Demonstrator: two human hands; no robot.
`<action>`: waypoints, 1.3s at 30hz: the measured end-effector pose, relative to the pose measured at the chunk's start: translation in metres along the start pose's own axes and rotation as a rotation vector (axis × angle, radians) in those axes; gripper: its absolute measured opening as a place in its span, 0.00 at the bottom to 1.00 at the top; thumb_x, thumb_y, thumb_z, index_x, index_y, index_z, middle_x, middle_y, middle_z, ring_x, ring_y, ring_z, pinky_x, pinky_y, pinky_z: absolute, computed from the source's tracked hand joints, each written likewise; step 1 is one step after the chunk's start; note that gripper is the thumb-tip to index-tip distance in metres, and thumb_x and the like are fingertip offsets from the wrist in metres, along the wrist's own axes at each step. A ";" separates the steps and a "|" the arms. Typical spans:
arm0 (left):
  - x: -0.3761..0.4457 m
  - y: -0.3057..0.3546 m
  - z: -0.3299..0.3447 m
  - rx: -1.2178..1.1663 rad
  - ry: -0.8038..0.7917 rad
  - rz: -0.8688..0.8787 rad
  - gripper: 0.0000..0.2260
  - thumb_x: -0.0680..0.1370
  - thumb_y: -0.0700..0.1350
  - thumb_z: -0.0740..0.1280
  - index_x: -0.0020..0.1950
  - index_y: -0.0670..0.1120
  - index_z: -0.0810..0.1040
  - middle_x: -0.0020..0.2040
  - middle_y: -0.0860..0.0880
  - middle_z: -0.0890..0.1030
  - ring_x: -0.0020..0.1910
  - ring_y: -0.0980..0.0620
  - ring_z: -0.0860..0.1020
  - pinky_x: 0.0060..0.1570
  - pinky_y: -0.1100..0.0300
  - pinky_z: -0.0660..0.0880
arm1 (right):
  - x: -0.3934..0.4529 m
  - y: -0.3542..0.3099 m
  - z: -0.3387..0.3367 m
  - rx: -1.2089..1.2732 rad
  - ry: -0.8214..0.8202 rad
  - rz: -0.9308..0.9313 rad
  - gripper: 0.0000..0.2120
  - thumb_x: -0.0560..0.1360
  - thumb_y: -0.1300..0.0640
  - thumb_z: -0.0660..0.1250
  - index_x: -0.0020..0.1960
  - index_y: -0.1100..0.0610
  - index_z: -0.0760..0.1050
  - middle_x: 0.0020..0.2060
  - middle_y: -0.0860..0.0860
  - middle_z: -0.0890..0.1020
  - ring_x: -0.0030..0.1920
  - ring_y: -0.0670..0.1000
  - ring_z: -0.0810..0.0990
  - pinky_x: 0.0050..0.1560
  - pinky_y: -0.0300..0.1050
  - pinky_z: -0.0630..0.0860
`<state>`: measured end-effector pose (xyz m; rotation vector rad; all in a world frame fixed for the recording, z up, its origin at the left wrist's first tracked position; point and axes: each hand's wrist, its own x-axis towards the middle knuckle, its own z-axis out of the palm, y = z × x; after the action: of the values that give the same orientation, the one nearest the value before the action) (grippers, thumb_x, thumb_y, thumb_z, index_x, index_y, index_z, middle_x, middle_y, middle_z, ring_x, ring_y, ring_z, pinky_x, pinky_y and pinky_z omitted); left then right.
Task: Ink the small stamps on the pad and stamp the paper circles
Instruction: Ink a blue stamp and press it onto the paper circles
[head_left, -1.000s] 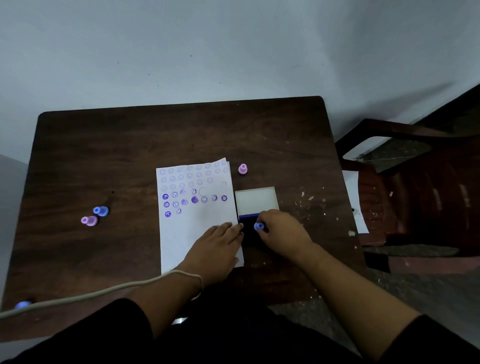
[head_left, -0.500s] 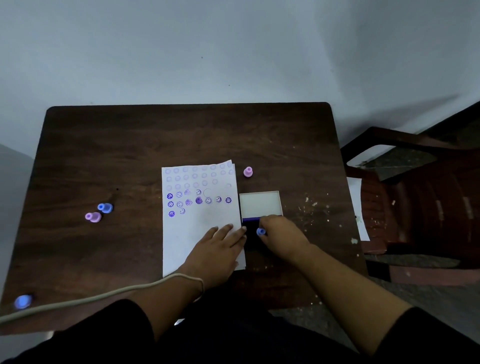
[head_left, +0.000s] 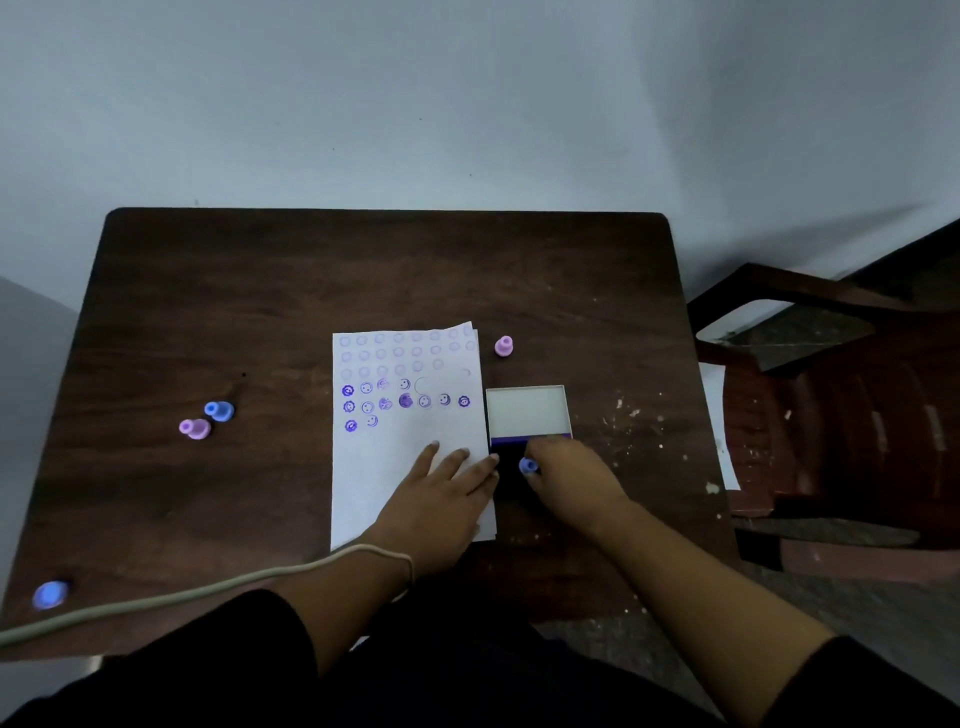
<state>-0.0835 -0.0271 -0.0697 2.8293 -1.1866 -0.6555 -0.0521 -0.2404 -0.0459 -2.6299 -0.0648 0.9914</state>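
Note:
A white paper sheet (head_left: 395, 457) with rows of printed circles lies mid-table; several circles carry purple stamp marks. My left hand (head_left: 441, 499) rests flat on its lower right part, fingers spread. To the right sits the ink pad (head_left: 506, 467), dark, with its open white lid (head_left: 525, 410) behind it. My right hand (head_left: 571, 478) pinches a small blue stamp (head_left: 528, 465) and holds it down on the pad. Other small stamps stand on the table: a pink stamp (head_left: 503, 346) beyond the paper, a blue stamp (head_left: 220, 410) and a pink stamp (head_left: 195, 428) at the left.
The dark wooden table (head_left: 260, 291) stands against a pale wall. A blue round piece (head_left: 50, 594) lies at the near left corner. A grey cord (head_left: 182, 597) runs from my left wrist. A red-brown chair (head_left: 841, 415) stands to the right.
My head has shifted, so the scene sits slightly lower and to the right. Both hands stay in place, the right still holding the blue stamp on the pad.

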 end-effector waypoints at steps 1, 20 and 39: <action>0.000 0.000 0.000 0.000 0.003 -0.002 0.29 0.80 0.54 0.61 0.80 0.47 0.60 0.82 0.47 0.56 0.77 0.40 0.60 0.75 0.35 0.51 | 0.000 0.000 0.000 0.000 0.017 -0.010 0.05 0.82 0.53 0.65 0.53 0.54 0.77 0.45 0.51 0.80 0.44 0.48 0.77 0.47 0.43 0.72; -0.072 -0.066 0.019 -0.123 0.029 -0.207 0.33 0.77 0.55 0.68 0.78 0.44 0.64 0.81 0.46 0.61 0.76 0.42 0.64 0.74 0.42 0.62 | 0.041 -0.115 0.019 0.111 0.335 -0.221 0.07 0.79 0.52 0.68 0.50 0.56 0.80 0.45 0.51 0.83 0.44 0.50 0.79 0.46 0.45 0.77; -0.094 -0.089 0.038 -0.244 0.043 -0.236 0.31 0.79 0.49 0.65 0.80 0.42 0.61 0.82 0.46 0.57 0.78 0.41 0.60 0.69 0.45 0.69 | 0.087 -0.162 0.028 -0.024 0.280 -0.106 0.08 0.78 0.54 0.66 0.48 0.58 0.78 0.44 0.55 0.82 0.44 0.55 0.80 0.42 0.45 0.73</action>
<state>-0.0962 0.1066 -0.0830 2.7786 -0.7151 -0.6894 0.0067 -0.0659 -0.0692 -2.7273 -0.1489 0.5851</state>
